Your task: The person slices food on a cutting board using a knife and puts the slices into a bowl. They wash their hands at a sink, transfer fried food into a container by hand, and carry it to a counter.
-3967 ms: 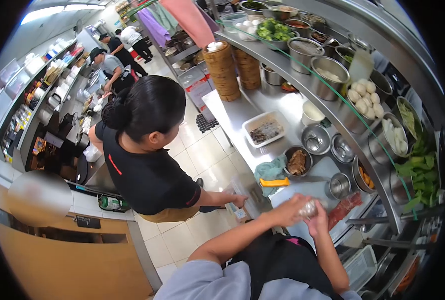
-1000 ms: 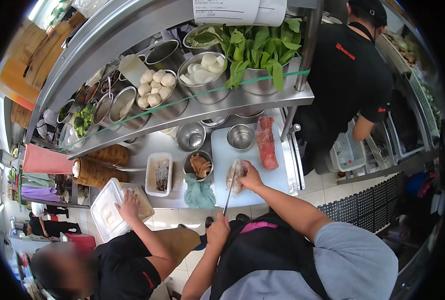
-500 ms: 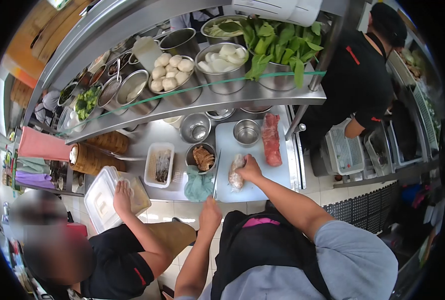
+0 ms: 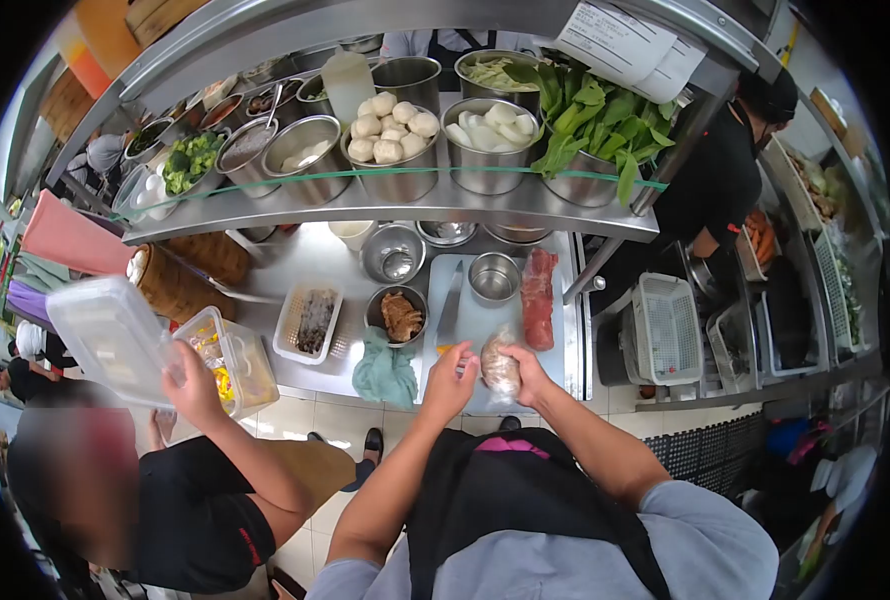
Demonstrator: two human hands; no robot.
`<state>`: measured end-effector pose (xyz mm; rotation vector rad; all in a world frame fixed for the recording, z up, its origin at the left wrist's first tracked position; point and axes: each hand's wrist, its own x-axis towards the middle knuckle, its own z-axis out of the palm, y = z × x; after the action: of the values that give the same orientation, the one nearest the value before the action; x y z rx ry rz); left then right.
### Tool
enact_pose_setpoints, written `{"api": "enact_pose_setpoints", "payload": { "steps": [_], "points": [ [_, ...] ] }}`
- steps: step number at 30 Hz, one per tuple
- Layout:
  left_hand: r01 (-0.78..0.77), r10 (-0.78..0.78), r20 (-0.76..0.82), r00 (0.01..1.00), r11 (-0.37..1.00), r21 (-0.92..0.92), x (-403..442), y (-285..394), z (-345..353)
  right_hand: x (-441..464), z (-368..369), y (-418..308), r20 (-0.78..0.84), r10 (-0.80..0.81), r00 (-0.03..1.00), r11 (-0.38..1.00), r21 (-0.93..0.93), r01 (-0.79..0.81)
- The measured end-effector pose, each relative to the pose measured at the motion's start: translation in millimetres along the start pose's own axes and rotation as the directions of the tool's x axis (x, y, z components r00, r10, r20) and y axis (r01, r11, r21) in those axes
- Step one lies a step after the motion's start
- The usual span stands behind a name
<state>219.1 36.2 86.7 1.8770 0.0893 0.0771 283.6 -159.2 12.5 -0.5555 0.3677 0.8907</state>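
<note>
Bundle (image 4: pixel 501 372) in plastic film: being gripped in the closed right hand (image 4: pixel 533 380), lying over the near part of the cutting board (image 4: pixel 487 325); not showing whether touching the board
Left hand (image 4: pixel 447 384), just beside at 9 o'clock: hovering half open, apparently holding nothing

Taking clock from bundle, 12 pointing away from body

Possible faults, judged:
– risking a drop: slipping out of the fingers, owing to slick film and one-handed hold
– risking a cut: brushing the knife (image 4: pixel 451 305) at 11 o'clock, owing to lying bare with its handle near the left fingertips
– risking contamination: picking up raw juice, owing to sharing a board with the red meat (image 4: pixel 539 298) at 1 o'clock

Counting:
bundle, 1; knife, 1; board, 1; red meat piece, 1
steel cup (image 4: pixel 494 278) standing at 12 o'clock, 1
green cloth (image 4: pixel 385 370) lying at 9 o'clock, 1
bowl of brown meat (image 4: pixel 402 315) sitting at 10 o'clock, 1
steel bowls (image 4: pixel 395 253) lining the back, 10 to 12 o'clock, 3, one partly hiding under the shelf (image 4: pixel 415 212)
</note>
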Motion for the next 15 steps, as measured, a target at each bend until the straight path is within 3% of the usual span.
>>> {"api": "enact_pose_setpoints", "payload": {
  "steps": [1, 3, 4, 5, 7, 8, 10, 11, 14, 15],
  "points": [
    [-0.001, 0.001, -0.011, 1.000, 1.000, -0.003, 0.1, 3.9, 1.1, -7.8, 16.6, 3.7, 0.004, 0.005, 1.000, 1.000, -0.010, -0.005],
    [-0.099, 0.102, -0.017, 0.995, 0.985, 0.144, 2.9, 11.3, -2.3, -26.1, 56.8, 14.9, 0.080, -0.171, 0.982, 0.962, -0.200, 0.184],
    [-0.039, 0.037, 0.012, 0.999, 0.988, 0.150, 2.6, 19.0, -10.3, -31.1, 69.8, 14.0, 0.059, -0.154, 0.986, 0.926, -0.338, 0.164],
    [-0.038, 0.040, -0.012, 0.999, 0.987, 0.156, 2.2, 22.3, -15.6, -31.0, 75.1, 14.6, 0.077, -0.140, 0.987, 0.924, -0.349, 0.158],
    [0.099, -0.101, 0.019, 0.995, 0.991, 0.091, -2.9, 25.1, -27.0, -30.3, 77.5, 20.8, 0.151, -0.322, 0.935, 0.653, -0.679, 0.334],
    [0.036, -0.036, -0.002, 0.999, 0.997, 0.070, -5.5, 19.4, -29.5, -30.5, 79.0, 21.6, 0.201, -0.329, 0.923, 0.621, -0.690, 0.372],
    [-0.064, 0.064, -0.063, 0.996, 0.998, 0.006, -7.6, -1.8, -28.8, -19.4, 69.9, 24.4, 0.332, -0.398, 0.855, 0.412, -0.769, 0.490],
    [-0.071, 0.066, -0.086, 0.994, 0.996, -0.053, -10.6, -2.0, -29.9, -24.7, 83.3, 23.8, 0.330, -0.378, 0.865, 0.445, -0.755, 0.482],
    [-0.052, 0.037, -0.108, 0.993, 0.989, -0.136, -18.9, 17.1, -42.7, -42.2, 123.5, 18.1, 0.446, -0.395, 0.803, 0.104, -0.847, 0.521],
    [-0.058, 0.036, -0.166, 0.985, 0.990, -0.126, -21.7, 21.4, -47.0, -38.7, 123.4, 18.3, 0.483, -0.349, 0.803, 0.095, -0.834, 0.544]
  ]
}}
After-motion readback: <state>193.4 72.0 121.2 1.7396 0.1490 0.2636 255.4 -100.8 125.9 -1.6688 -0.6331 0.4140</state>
